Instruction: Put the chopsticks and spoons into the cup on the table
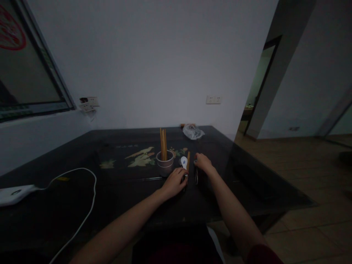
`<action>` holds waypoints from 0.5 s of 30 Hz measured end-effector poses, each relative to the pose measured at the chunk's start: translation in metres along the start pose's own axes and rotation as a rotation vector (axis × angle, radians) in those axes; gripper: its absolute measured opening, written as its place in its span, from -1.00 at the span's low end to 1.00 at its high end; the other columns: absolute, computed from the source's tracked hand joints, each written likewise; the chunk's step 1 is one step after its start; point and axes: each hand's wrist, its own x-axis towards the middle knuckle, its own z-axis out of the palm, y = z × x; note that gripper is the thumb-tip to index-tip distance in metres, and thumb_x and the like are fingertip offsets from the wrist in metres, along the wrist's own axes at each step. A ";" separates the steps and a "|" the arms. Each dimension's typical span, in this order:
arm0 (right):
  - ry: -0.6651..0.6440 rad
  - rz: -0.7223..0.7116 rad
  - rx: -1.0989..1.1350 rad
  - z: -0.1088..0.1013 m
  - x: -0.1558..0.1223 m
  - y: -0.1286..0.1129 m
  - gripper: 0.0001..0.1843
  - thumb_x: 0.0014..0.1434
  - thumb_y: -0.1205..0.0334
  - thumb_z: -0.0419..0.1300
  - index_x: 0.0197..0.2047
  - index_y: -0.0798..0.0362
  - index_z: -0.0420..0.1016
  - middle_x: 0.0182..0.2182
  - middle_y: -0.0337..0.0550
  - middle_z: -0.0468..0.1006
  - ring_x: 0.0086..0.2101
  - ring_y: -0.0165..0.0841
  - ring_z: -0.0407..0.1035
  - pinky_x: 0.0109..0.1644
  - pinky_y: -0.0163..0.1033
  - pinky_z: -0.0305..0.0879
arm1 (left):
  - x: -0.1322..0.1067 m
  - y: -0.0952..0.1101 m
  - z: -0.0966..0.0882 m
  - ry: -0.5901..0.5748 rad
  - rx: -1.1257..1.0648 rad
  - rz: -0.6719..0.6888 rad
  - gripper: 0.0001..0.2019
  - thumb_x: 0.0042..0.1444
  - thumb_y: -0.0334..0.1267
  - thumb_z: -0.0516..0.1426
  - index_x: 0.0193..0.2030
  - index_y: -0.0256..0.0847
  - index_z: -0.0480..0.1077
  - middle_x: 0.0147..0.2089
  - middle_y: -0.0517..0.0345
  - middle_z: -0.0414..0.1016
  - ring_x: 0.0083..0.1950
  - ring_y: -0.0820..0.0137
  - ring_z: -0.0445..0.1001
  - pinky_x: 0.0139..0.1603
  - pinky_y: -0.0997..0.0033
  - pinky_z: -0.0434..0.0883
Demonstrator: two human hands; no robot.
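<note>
My left hand (175,179) is closed over the lower ends of a white soup spoon (184,161) and a pair of wooden chopsticks (188,158), which lie side by side on the dark table. Just beyond that hand stands a grey metal-looking cup (165,167) with several upright chopsticks (164,145) in it. To the right, my right hand (202,162) has its fingertips pinched on a small dark, shiny object (196,175) with a pale, thin outline. Its kind is hard to make out in the dim light.
A crumpled clear plastic bag (193,132) lies by the wall at the table's back edge. On the left, a white power strip (17,194) trails a white cable (95,187) across the tabletop (115,198). Wall sockets (213,99) are above the table.
</note>
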 end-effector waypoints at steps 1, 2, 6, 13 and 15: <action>0.003 0.004 -0.002 -0.001 0.000 0.001 -0.69 0.06 0.35 0.16 -0.08 0.09 0.42 -0.10 0.11 0.47 -0.08 -0.13 0.39 -0.12 -0.19 0.25 | 0.000 -0.001 0.000 -0.001 0.000 -0.003 -0.72 0.13 -0.33 0.04 0.00 -0.17 0.33 0.03 -0.01 0.36 0.09 0.24 0.30 0.12 0.20 0.27; 0.006 0.007 -0.005 -0.001 0.000 0.002 -0.70 0.06 0.35 0.15 -0.09 0.09 0.43 -0.11 0.10 0.47 -0.09 -0.14 0.40 -0.12 -0.19 0.25 | 0.000 -0.001 0.001 -0.002 0.002 -0.006 -0.72 0.13 -0.33 0.04 0.00 -0.17 0.33 0.03 -0.01 0.36 0.09 0.24 0.30 0.12 0.20 0.27; 0.022 0.015 -0.016 -0.005 -0.001 0.001 -0.72 0.07 0.35 0.15 -0.10 0.08 0.45 -0.11 0.09 0.48 -0.09 -0.14 0.39 -0.12 -0.18 0.25 | 0.000 -0.002 0.002 -0.003 0.014 -0.010 -0.72 0.12 -0.34 0.05 -0.01 -0.16 0.33 0.03 0.00 0.37 0.09 0.24 0.30 0.12 0.22 0.28; 0.096 -0.090 -0.071 0.000 -0.005 -0.019 -0.68 0.23 0.25 0.01 0.01 0.02 0.42 -0.05 0.06 0.44 -0.02 -0.16 0.31 -0.06 -0.18 0.23 | 0.000 -0.004 0.004 -0.020 0.079 -0.006 -0.67 0.13 -0.32 0.05 0.06 -0.19 0.31 0.12 -0.03 0.34 0.17 0.23 0.27 0.20 0.19 0.25; 0.073 -0.116 -0.111 0.004 -0.007 -0.023 -0.67 0.27 0.24 -0.05 0.02 -0.01 0.42 -0.05 0.03 0.45 -0.03 -0.17 0.31 -0.04 -0.17 0.22 | 0.000 -0.004 0.005 -0.031 0.105 -0.007 -0.65 0.15 -0.29 0.04 0.09 -0.20 0.30 0.16 -0.04 0.32 0.20 0.23 0.25 0.23 0.16 0.23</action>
